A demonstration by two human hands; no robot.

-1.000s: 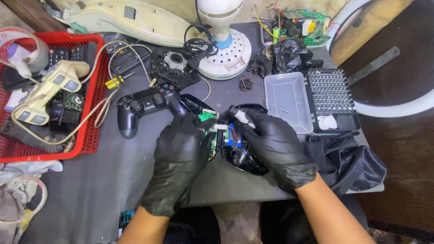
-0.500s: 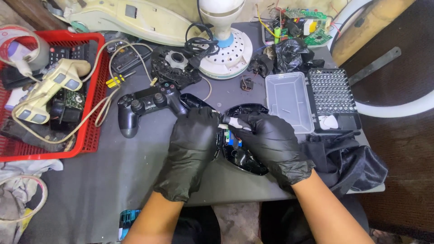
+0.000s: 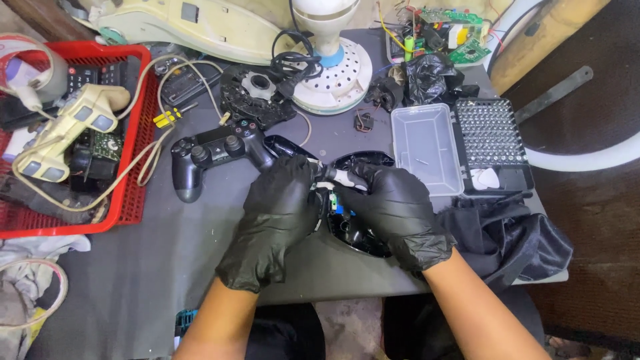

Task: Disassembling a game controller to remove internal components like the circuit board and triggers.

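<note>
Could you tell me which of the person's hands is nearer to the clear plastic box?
Right. The right hand lies just below-left of the clear plastic box; the left hand is farther left.

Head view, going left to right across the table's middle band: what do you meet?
Red plastic basket → black game controller → left hand → right hand → clear plastic box → black bit tray.

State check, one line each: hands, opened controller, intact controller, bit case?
left hand: gloved, gripping opened controller
right hand: gloved, holding a small tool
opened controller: shell open, board exposed
intact controller: assembled, lying untouched
bit case: lid open
</note>
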